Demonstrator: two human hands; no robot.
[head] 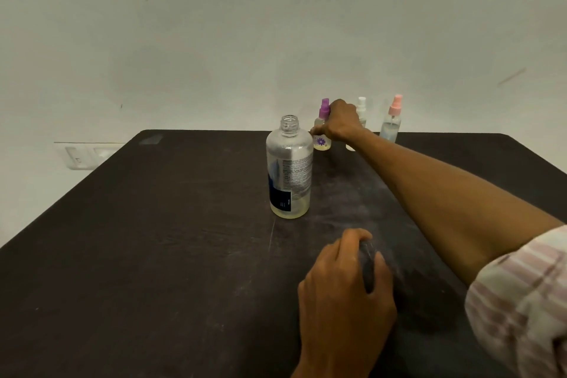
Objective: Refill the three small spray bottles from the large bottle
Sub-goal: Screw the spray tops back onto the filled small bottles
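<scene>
A dark, matt table [153, 239] with scuffed, chalky smears carries a clear, glossy plastic large bottle [290, 169] bearing a printed paper-like label. Behind it stand three translucent plastic spray bottles, one with a purple plastic nozzle [324, 109], one white [361, 103], one pink [396, 105]. A striped woven cloth sleeve [521, 301] shows at right.

Large bottle [290, 167] stands upright mid-desk [153, 239]. Three small spray bottles line the far edge behind it, to its right: first [322, 132], second [362, 110], third [391, 121].
</scene>
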